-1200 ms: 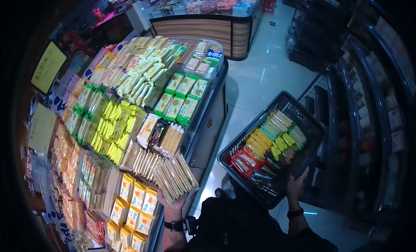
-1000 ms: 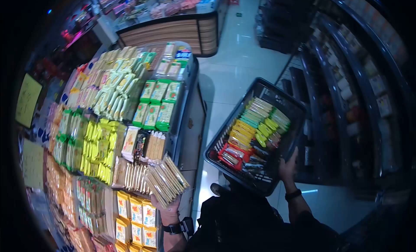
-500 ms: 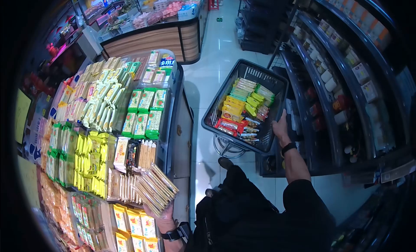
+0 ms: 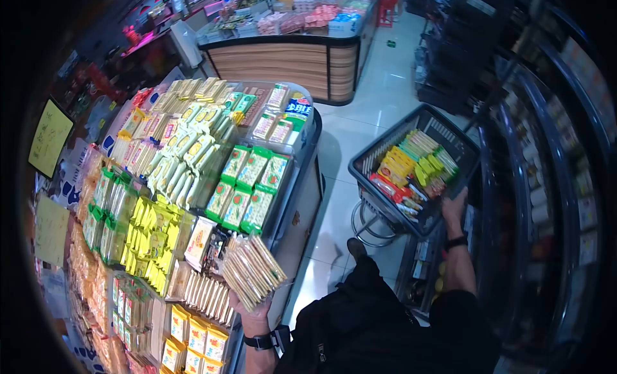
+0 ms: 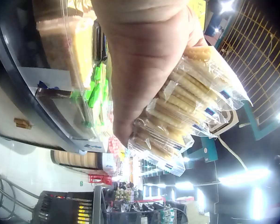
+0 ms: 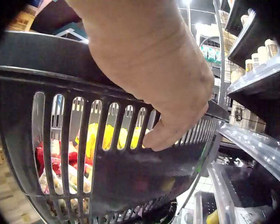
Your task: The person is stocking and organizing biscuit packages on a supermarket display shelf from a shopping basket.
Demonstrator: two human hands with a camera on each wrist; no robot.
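My left hand holds a fanned row of clear-wrapped biscuit sticks above the snack display. In the left wrist view the thumb side of the hand lies against the crinkled wrappers of the biscuit sticks; the other fingers are mostly hidden. On the right, my right hand grips the near right rim of a black plastic shopping basket, which holds red, yellow, green and clear snack packets. In the right wrist view the thumb of that hand hooks over the rim, onto the slotted basket wall.
The display stand runs along the left with trays of wrapped snacks, including green packets and yellow ones. Chrome rings stand below the basket. Dark shelves line the right; a wood-panelled counter stands ahead.
The basket has moved forward, away from my body, with the right arm reaching out farther. My left hand keeps hold of the biscuit sticks. The head view has swung about.
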